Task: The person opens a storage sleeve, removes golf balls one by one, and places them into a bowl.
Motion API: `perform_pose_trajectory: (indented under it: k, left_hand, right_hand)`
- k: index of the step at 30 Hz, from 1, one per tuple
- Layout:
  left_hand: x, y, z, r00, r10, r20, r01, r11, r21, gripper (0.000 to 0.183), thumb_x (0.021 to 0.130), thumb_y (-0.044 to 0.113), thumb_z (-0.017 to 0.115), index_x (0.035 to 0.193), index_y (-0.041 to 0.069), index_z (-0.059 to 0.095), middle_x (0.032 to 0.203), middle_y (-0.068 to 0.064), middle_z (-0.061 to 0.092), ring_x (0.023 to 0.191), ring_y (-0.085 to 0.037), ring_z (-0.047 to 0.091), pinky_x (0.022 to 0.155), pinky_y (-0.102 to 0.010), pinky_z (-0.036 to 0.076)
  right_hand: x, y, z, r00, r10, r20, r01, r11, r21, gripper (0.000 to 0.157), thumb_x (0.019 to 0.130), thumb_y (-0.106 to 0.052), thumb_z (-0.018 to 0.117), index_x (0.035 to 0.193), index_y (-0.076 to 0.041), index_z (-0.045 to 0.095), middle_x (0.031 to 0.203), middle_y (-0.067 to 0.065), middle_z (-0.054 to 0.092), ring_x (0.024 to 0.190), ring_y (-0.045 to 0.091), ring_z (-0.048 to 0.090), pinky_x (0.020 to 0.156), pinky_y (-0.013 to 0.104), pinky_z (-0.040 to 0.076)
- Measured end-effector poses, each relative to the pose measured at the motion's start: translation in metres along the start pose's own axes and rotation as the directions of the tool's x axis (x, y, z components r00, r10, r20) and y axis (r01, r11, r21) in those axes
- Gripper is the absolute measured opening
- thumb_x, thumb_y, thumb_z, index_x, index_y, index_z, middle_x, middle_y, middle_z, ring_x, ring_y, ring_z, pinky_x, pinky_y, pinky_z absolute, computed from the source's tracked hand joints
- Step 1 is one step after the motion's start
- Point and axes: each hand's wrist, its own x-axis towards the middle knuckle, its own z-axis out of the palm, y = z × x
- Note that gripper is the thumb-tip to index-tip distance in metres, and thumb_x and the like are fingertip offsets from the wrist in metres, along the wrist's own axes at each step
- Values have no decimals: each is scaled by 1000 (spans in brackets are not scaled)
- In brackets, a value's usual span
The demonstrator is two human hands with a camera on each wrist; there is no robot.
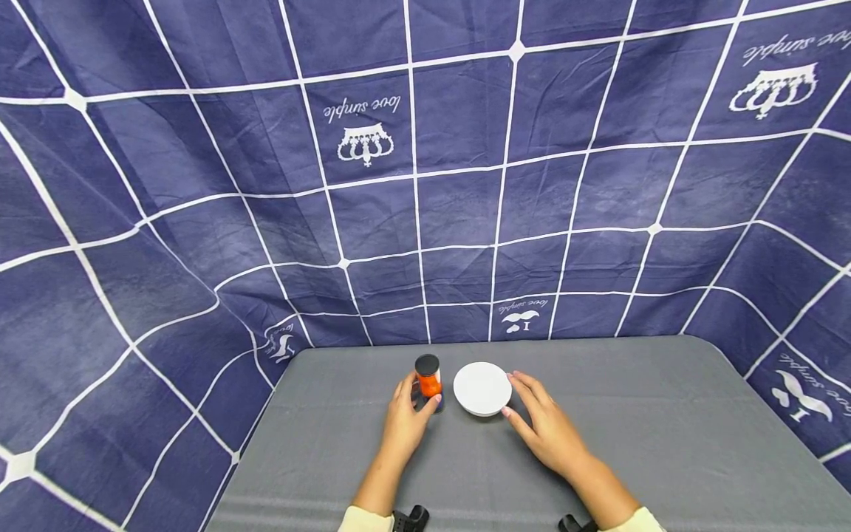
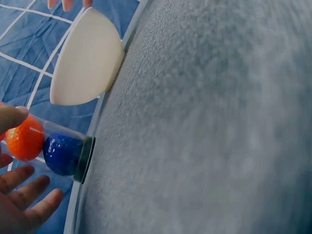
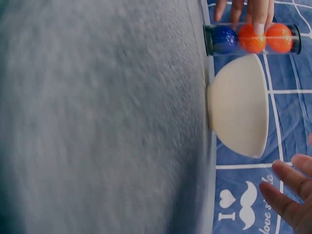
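A clear tube (image 3: 265, 45) with dark end caps stands upright on the grey table, holding one blue ball (image 2: 63, 153) at the bottom and two orange balls (image 3: 280, 38) above it. My left hand (image 1: 404, 425) is curled around the tube, thumb at its front and index finger at its far left side; the other fingers are spread. To the right of the tube sits a white bowl (image 1: 482, 388), upright. Beside the bowl's right rim is my right hand (image 1: 548, 428), fingers extended; the right wrist view shows a gap between its fingertips and the bowl.
The grey table (image 1: 319, 458) meets a blue, white-gridded cloth (image 1: 459, 214) hanging behind it and at both sides. Dark wrist straps (image 1: 411, 519) show at the bottom of the head view.
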Motion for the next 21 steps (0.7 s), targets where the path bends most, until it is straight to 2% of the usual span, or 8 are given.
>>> perform_pose_trajectory:
  k: [4,12,21]
  left_hand:
    - [0,1,3,1000,14,-1,-14,1000,7,58,84,18,81,135,3,56,123,-18,67,113,-34,67,89,-46,58]
    - [1,1,5,1000,-5,-17,5,1000,4,50,85,16,80,129,5,59,115,-17,70,107,-31,68,87,-43,59]
    - [-3,10,-2,999,15,-32,-16,999,-40,50,82,13,81,127,7,61,113,-15,71,107,-30,69,87,-44,59]
  right_hand:
    - [-1,-3,3,1000,-23,-7,23,1000,2,57,92,-25,74,143,-9,55,143,11,55,125,30,61,95,52,54]
    - [-1,-9,7,999,-35,8,35,999,6,48,90,-22,75,136,-12,62,134,5,60,120,25,64,95,49,54]
    - [5,-14,4,995,-72,-69,74,997,29,45,88,-14,76,131,-10,65,132,6,60,119,25,63,94,48,53]
